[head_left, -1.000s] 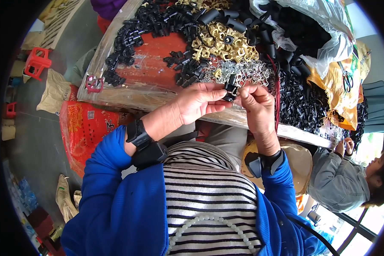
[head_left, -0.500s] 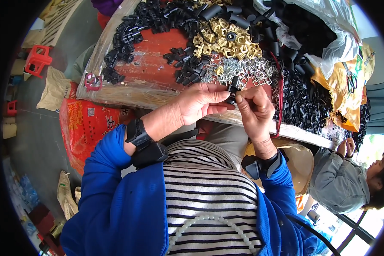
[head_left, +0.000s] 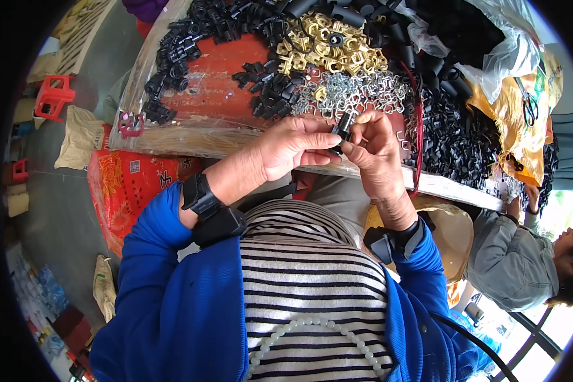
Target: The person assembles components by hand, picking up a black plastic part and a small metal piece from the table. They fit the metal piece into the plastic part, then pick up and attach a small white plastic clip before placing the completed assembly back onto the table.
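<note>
A small black plastic part (head_left: 344, 126) is held over the front edge of the red work table (head_left: 219, 73). My left hand (head_left: 293, 145) pinches it from the left between thumb and fingers. From the right, my right hand (head_left: 377, 149) meets it, thumb against its lower end and index finger curled. Whether the right fingers hold a second small piece cannot be made out. Just beyond the hands lie bent silver wire clips (head_left: 356, 92), with brass-coloured metal pieces (head_left: 334, 44) behind them. Small black parts (head_left: 277, 92) are heaped to their left.
Black assembled pieces (head_left: 172, 63) line the table's left side. A red cord (head_left: 419, 127) runs beside the black parts heap (head_left: 449, 143) at right. Scissors (head_left: 528, 108) rest on a yellow sack (head_left: 509, 127). A co-worker (head_left: 516, 258) sits at right; a red bag (head_left: 127, 191) stands at left.
My right hand has turned and its fingers have uncurled somewhat around the black part. The part has shifted slightly left and tilted. The co-worker's hands have moved lower behind the table edge.
</note>
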The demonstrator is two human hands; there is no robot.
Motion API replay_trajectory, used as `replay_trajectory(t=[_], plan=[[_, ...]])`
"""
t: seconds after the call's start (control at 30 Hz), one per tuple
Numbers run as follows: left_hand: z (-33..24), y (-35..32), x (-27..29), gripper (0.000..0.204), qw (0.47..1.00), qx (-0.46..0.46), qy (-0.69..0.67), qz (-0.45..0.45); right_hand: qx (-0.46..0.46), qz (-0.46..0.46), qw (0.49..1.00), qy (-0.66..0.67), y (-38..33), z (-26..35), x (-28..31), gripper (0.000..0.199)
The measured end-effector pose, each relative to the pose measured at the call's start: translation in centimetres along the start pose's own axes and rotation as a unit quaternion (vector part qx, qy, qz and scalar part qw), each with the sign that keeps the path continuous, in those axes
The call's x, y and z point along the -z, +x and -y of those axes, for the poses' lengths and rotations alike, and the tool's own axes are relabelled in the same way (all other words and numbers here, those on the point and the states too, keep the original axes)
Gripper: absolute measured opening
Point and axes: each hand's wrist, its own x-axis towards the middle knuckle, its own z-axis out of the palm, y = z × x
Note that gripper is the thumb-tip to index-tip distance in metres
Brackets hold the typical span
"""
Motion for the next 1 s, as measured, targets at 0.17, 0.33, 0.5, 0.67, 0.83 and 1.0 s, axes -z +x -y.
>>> replay_trajectory(t=[0.17, 0.33, 0.5, 0.67, 0.83, 1.0], plan=[[1.0, -1.0, 0.4, 0.021, 1.0, 0.025, 0.015, -0.01, -0.066, 0.028, 0.997, 0.04, -1.0, -0.5, -0.2, 0.036], [1.6, -1.6, 0.9, 0.022, 0.999, 0.017, 0.04, -0.025, -0.103, 0.049, 0.992, 0.055, -1.3, -1.0, -0.9, 0.034], [0.5, -1.6, 1.8, 0.024, 0.999, 0.012, 0.026, -0.027, -0.097, 0.04, 0.993, 0.049, 0.0, -2.0, -0.8, 0.034], [-1.2, -1.3, 3.0, 0.022, 0.999, -0.007, -0.024, -0.035, -0.07, 0.102, 0.99, -0.066, 4.3, -0.2, 0.7, 0.024], [-2.2, -0.8, 4.5, 0.017, 0.996, -0.014, -0.057, -0.063, 0.125, 0.141, 0.816, -0.546, 9.1, -0.7, 0.3, 0.011], [-2.3, -0.4, 5.3, 0.014, 0.993, -0.037, -0.083, -0.079, 0.228, 0.142, 0.743, -0.613, 10.2, -2.5, 1.0, 0.012]])
